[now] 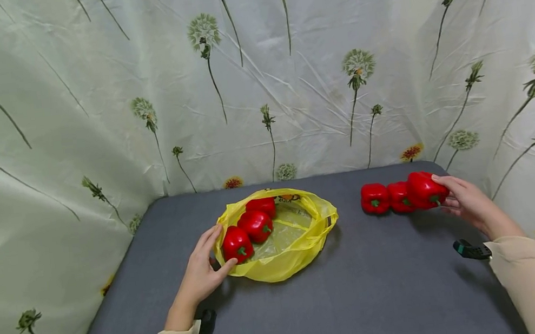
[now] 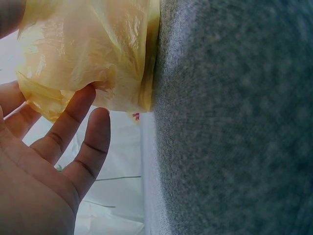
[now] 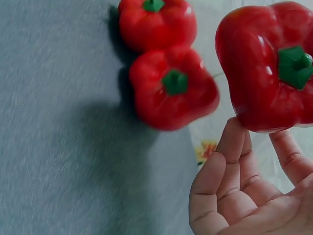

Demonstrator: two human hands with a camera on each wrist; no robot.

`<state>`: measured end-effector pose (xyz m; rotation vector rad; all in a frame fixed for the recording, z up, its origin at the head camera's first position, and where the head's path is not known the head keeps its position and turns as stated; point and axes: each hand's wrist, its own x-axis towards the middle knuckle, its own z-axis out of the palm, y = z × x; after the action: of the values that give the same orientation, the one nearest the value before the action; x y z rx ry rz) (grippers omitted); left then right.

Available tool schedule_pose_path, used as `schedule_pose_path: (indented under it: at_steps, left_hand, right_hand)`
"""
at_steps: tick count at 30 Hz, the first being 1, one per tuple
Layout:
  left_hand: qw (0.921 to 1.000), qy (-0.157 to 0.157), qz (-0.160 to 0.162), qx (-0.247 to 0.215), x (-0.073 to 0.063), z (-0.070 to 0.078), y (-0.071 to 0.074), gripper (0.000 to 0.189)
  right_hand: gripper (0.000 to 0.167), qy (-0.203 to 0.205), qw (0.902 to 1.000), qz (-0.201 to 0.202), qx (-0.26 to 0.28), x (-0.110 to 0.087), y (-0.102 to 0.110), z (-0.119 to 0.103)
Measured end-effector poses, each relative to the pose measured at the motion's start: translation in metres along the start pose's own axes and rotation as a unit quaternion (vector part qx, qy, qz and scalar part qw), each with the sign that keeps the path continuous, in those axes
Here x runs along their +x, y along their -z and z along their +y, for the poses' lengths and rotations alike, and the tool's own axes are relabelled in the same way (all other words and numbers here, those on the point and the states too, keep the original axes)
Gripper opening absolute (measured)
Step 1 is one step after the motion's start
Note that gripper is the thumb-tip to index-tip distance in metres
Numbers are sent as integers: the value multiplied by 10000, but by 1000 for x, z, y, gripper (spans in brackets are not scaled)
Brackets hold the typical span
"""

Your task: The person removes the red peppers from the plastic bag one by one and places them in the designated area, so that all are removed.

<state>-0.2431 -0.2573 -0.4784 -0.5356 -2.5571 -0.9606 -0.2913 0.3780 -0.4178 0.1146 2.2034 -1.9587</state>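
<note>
A yellow plastic bag [image 1: 278, 271] stands with its mouth spread wide, and 3 red bell peppers [image 1: 256, 226] with green stems lie along its left inner side. Against the bag's left side rests my left hand [image 1: 199, 275], thumb and fingers spread apart along the rim. The left wrist view has its fingers [image 2: 73, 112] touching the thin plastic from outside. Over at the right, my right hand [image 1: 472, 204] grips another red bell pepper [image 3: 266, 63] by its side, raised above the table. Left of that pepper, 2 more bell peppers [image 3: 173, 88] sit side by side on the table.
Grey cloth covers the table [image 1: 359, 299], whose far edge meets a pale curtain [image 1: 314, 102] printed with dandelions. Each wrist wears a dark strap; the right one [image 1: 472, 250] sticks out beside the sleeve.
</note>
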Motion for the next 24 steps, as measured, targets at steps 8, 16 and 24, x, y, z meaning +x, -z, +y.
schedule_pose_path:
  at_steps: [8, 16, 24]
  left_hand:
    - [10000, -36, -7, 9, 1, 1, 1, 85]
    - [10000, -4, -13, 18, 1, 2, 2, 85]
    - [10000, 9, -34, 32, 1, 3, 2, 85]
  right_hand:
    - [27, -140, 9991, 63, 386, -1, 13, 15]
    - [29, -132, 9984, 89, 550, -2, 20, 19]
    - [27, -164, 9993, 134, 310, -3, 26, 23]
